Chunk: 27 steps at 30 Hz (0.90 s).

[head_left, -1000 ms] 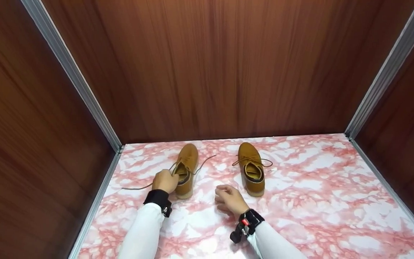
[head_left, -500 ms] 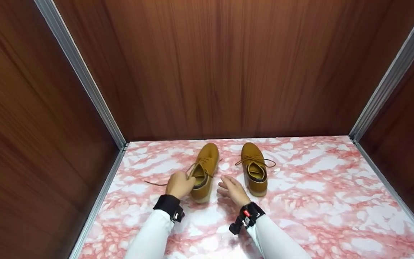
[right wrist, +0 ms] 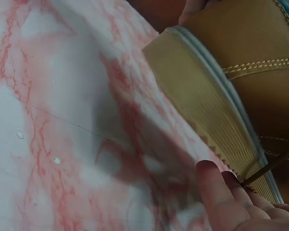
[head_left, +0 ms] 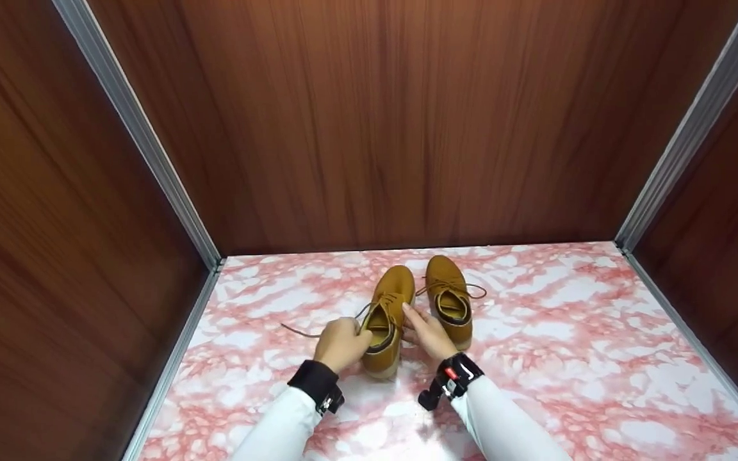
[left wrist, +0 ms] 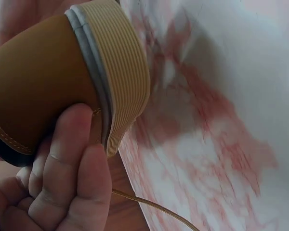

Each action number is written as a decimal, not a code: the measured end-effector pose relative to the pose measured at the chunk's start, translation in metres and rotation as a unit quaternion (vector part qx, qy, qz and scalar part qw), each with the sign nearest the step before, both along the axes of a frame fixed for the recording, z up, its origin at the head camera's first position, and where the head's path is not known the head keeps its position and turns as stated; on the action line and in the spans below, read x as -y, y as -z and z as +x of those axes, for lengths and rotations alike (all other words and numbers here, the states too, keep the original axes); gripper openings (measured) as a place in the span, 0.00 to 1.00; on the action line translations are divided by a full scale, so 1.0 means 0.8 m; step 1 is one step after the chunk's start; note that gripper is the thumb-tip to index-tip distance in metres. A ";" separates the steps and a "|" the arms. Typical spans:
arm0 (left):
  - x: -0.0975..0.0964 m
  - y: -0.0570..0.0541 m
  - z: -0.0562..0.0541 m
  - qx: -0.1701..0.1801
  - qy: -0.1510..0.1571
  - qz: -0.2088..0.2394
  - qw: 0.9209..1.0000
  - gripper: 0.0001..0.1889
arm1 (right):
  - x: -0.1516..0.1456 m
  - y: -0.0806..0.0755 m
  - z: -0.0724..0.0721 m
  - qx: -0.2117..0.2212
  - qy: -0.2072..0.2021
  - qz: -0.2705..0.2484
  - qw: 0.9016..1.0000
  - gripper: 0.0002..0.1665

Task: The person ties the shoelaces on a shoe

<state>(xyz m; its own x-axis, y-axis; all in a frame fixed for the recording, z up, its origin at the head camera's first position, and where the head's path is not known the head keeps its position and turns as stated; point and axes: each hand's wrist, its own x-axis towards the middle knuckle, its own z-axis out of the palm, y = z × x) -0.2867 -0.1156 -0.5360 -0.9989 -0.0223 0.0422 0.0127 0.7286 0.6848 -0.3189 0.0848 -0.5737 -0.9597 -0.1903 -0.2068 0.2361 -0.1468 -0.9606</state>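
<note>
My left hand grips a tan lace-up shoe by the side of its collar, thumb at the opening and fingers along the outer side. In the left wrist view, the fingers press the leather just above the ribbed sole. My right hand touches the shoe's other side with fairly straight fingers. In the right wrist view, its fingertips lie at the sole's edge, beside a brown lace. A shadow spreads under the shoe. One loose lace end trails left past my left hand.
The matching tan shoe, its lace tied in a bow, stands close on the right, partly behind my right hand. The surface has a red and white marbled pattern. Brown wood-look panels with metal corner strips enclose it.
My left hand has carried the left shoe rightward, close to the other shoe, and slightly nearer to me. My right hand has come from beside it to touch its right side.
</note>
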 end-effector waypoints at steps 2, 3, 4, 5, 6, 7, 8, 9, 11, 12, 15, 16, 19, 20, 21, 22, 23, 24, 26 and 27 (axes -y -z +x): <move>-0.006 0.000 0.004 -0.009 0.012 -0.006 1.000 0.13 | -0.003 -0.003 0.001 -0.009 0.003 0.008 1.000 0.51; -0.008 0.000 0.006 -0.012 0.020 -0.009 1.000 0.13 | -0.004 -0.004 0.002 -0.011 0.005 0.011 1.000 0.50; -0.011 0.000 0.007 -0.016 0.028 -0.013 0.999 0.13 | -0.005 -0.005 0.003 -0.016 0.005 0.017 1.000 0.49; -0.014 0.000 0.009 -0.019 0.036 -0.016 0.999 0.13 | -0.007 -0.005 0.004 -0.025 0.005 0.029 0.999 0.49; -0.016 0.001 0.010 -0.024 0.044 -0.022 0.999 0.13 | -0.008 -0.006 0.005 -0.028 0.003 0.032 0.999 0.48; -0.018 0.001 0.011 -0.027 0.051 -0.027 0.998 0.13 | -0.009 -0.006 0.007 -0.026 -0.001 0.031 0.999 0.49; -0.019 0.002 0.013 -0.031 0.055 -0.032 0.997 0.13 | -0.011 -0.006 0.009 -0.029 -0.003 0.037 0.999 0.50; -0.021 0.002 0.014 -0.034 0.058 -0.036 0.997 0.13 | -0.012 -0.006 0.010 -0.036 -0.002 0.046 0.998 0.51; -0.023 0.003 0.016 -0.039 0.061 -0.041 0.997 0.12 | -0.015 -0.006 0.012 -0.046 -0.001 0.060 0.997 0.52; -0.024 0.004 0.017 -0.040 0.061 -0.044 0.996 0.11 | -0.016 -0.006 0.013 -0.046 0.003 0.063 0.997 0.53; -0.026 0.005 0.020 -0.037 0.064 -0.040 0.996 0.09 | -0.019 -0.003 0.013 -0.047 0.010 0.074 0.996 0.55; -0.027 0.006 0.021 -0.035 0.065 -0.040 0.996 0.09 | -0.020 -0.001 0.014 -0.047 0.013 0.075 0.996 0.55; -0.029 0.006 0.023 -0.036 0.070 -0.040 0.996 0.08 | -0.021 0.003 0.015 -0.052 0.019 0.078 0.995 0.56; -0.030 0.006 0.023 -0.037 0.070 -0.038 0.996 0.08 | -0.021 0.004 0.016 -0.057 0.021 0.082 0.995 0.55; -0.030 0.007 0.023 -0.038 0.070 -0.037 0.996 0.08 | -0.022 0.005 0.017 -0.062 0.026 0.088 0.994 0.55; -0.029 0.007 0.023 -0.039 0.071 -0.036 0.996 0.08 | -0.022 0.005 0.017 -0.065 0.032 0.093 0.993 0.55; -0.028 0.007 0.022 -0.038 0.070 -0.032 0.996 0.08 | -0.022 0.006 0.017 -0.069 0.037 0.099 0.992 0.55; -0.027 0.007 0.022 -0.035 0.069 -0.029 0.997 0.08 | -0.023 0.006 0.018 -0.072 0.040 0.103 0.991 0.54; -0.023 0.008 0.022 -0.027 0.069 -0.022 0.997 0.12 | -0.024 0.006 0.019 -0.076 0.044 0.106 0.990 0.54; -0.021 0.009 0.022 -0.020 0.071 -0.020 0.997 0.16 | -0.024 0.006 0.020 -0.076 0.046 0.105 0.991 0.54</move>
